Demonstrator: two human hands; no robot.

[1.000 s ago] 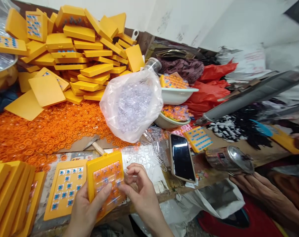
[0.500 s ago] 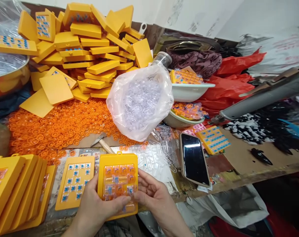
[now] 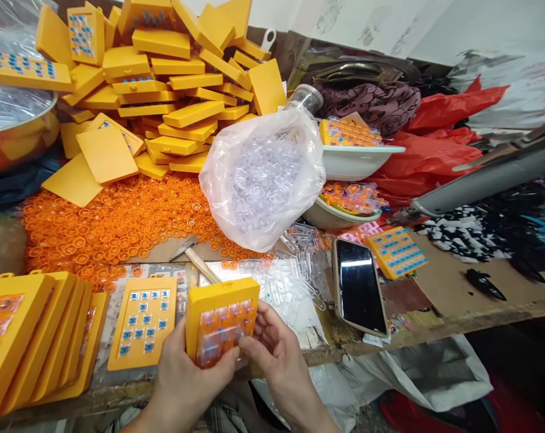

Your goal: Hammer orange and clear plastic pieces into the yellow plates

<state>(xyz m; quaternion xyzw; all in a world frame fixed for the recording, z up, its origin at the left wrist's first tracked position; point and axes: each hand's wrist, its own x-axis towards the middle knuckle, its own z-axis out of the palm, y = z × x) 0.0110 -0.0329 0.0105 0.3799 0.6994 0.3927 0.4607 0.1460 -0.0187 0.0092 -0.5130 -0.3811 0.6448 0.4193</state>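
Note:
Between my two hands, over the table's front edge, is a yellow plastic case [image 3: 222, 293] with orange and clear keycap-like pieces set in its face. My left hand [image 3: 191, 367] grips its left and lower side, thumb across the front. On the right side my right hand [image 3: 274, 352] holds it too, thumb pressed on the clear pieces and fingers behind. The case is tilted, its top edge showing. Just left of it lies a flat yellow panel [image 3: 143, 322] with small blue-and-clear switches in it. The lower part of the case is hidden by my thumbs.
Yellow cases [image 3: 33, 343] lean in a row at left; more are piled [image 3: 173, 114] behind. Orange rings [image 3: 132, 225] cover the table. A bag of clear caps [image 3: 263, 174], a hammer [image 3: 202, 264], a phone [image 3: 360, 288] and bowls [image 3: 362, 162] stand around.
The case has tipped, so its top edge shows more and its face is more slanted. Both hands keep hold of it. The whole view has shifted slightly.

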